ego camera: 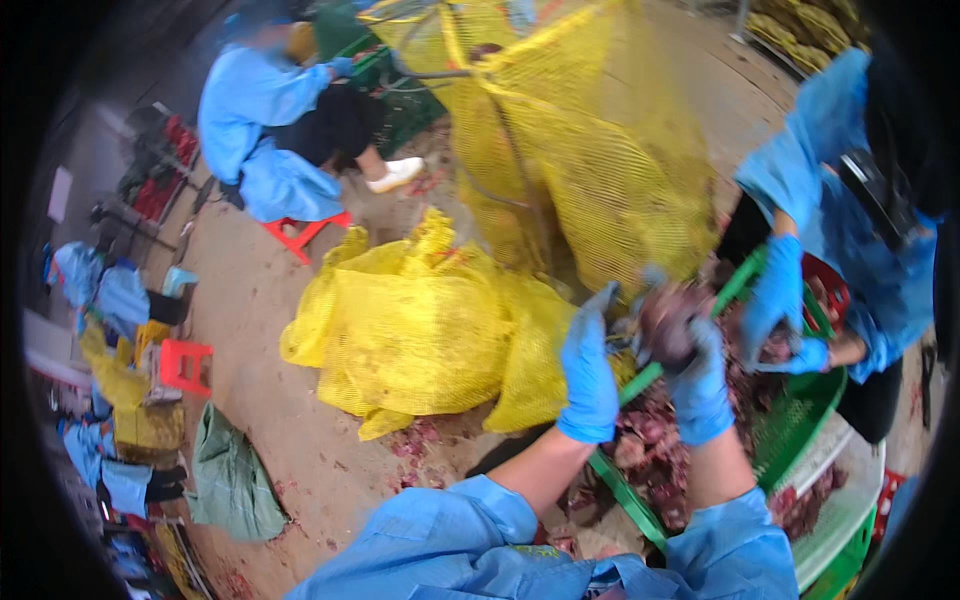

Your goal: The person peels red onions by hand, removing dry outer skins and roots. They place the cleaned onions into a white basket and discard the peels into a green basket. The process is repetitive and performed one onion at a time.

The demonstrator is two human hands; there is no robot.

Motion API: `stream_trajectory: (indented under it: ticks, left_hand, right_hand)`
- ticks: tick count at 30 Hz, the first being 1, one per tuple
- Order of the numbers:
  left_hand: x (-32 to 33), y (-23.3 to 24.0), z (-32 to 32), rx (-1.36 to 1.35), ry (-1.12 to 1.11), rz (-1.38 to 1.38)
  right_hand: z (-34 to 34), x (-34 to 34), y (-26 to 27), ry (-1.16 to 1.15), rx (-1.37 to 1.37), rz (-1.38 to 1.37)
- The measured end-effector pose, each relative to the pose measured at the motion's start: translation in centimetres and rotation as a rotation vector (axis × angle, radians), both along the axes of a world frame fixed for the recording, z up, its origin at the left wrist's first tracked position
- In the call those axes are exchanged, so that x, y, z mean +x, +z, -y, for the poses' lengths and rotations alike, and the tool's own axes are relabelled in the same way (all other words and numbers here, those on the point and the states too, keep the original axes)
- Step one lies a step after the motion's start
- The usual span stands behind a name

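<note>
My right hand (700, 386), in a blue glove, grips a round dark purple vegetable (673, 324), apparently a red onion, blurred by motion. To its left, my left hand (589, 375) is raised in a matching glove, fingers stretched upward, with nothing seen in it. Below both hands sits a green plastic crate (627, 495) holding reddish-purple peelings and pieces (651, 442). Across the crate, a co-worker's gloved hands (780, 289) work close to my right hand; what they hold is unclear.
A filled yellow mesh sack (427, 337) lies left of my hands. Beyond it hangs a yellow mesh bag (622, 172) on a frame. Right of the crate is a white tub (836, 484). Another person (259, 112) sits on a red stool (304, 232). A green woven sack (229, 480) stands left.
</note>
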State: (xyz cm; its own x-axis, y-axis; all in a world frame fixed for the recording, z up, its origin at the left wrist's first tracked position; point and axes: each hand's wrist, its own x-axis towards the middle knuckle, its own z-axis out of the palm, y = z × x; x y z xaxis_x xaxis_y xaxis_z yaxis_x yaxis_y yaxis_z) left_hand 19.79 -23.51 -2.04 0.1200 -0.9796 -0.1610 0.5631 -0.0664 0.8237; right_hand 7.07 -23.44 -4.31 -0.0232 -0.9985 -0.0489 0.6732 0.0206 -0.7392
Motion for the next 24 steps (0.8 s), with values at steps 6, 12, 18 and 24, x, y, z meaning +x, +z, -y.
stream_trajectory:
  ticks: [6,12,18,24]
  left_hand:
    - [3.0,1.5,0.0,0.106,-0.101,-0.020]
    - [1.5,1.0,0.7,0.117,-0.259,-0.163]
    - [2.5,-0.7,0.5,0.211,-0.149,-0.472]
    - [2.3,-0.7,1.1,0.007,-0.274,-0.438]
  right_hand:
    - [19.8,6.1,10.3,-0.147,-0.294,0.198]
    - [31.1,3.0,0.9,-0.221,-0.146,-1.586]
    - [15.4,0.9,4.9,-0.475,-0.461,-1.510]
    - [-4.9,-3.8,-8.2,-0.352,0.106,-1.207]
